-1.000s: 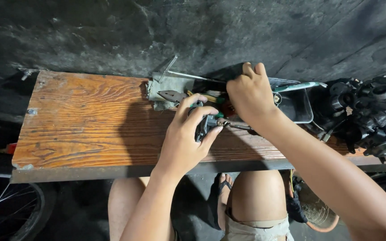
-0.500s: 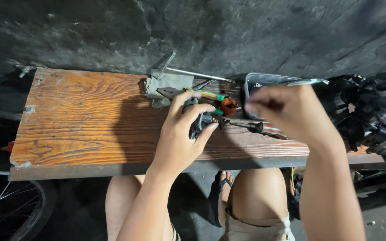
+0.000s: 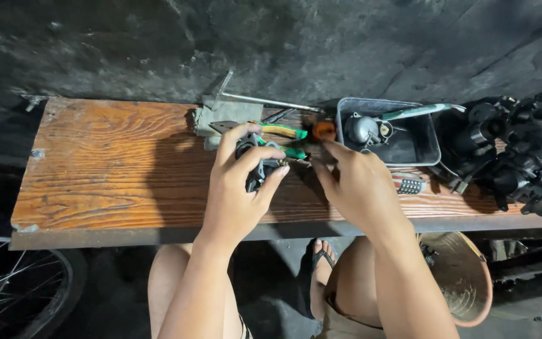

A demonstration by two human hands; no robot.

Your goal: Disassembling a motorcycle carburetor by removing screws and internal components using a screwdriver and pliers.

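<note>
Left hand (image 3: 236, 188) clenched a small black metal part (image 3: 253, 171); right hand (image 3: 356, 182), grip hidden, pinched something thin beside it. Piece could slip onto the wooden worktop (image 3: 108, 169).

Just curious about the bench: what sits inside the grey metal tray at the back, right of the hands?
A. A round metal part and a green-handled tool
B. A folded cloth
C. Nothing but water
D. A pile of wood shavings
A: in the grey metal tray lie a round metal part and a green-handled tool resting across its rim.
</note>
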